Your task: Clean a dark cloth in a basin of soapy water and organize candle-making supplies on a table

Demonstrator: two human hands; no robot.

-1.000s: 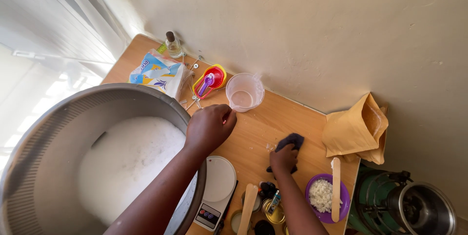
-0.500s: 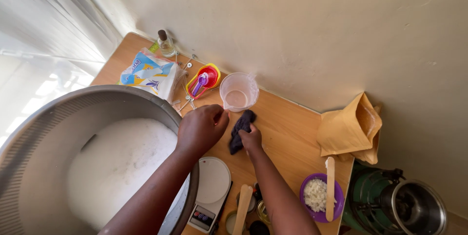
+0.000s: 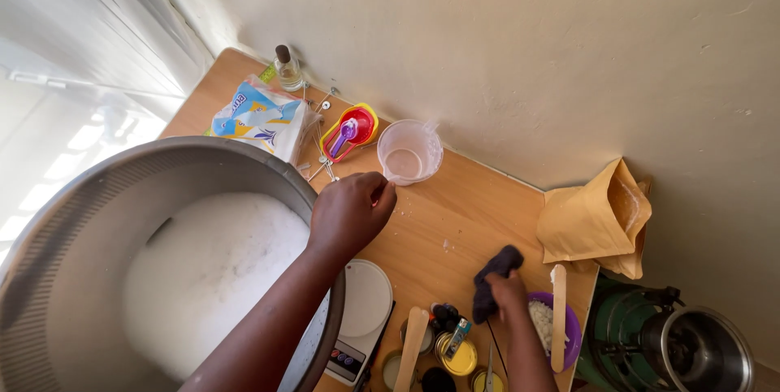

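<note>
The right hand grips a dark cloth on the table, well apart from the fisted left hand.

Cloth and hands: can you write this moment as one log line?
left hand: fist over table, near cup | right hand: holds cloth by purple bowl

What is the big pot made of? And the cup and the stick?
The pot looks like brushed grey metal with a dull shine. The cup seems clear plastic: the table shows through it. The stick looks like pale, bare wood.
</note>
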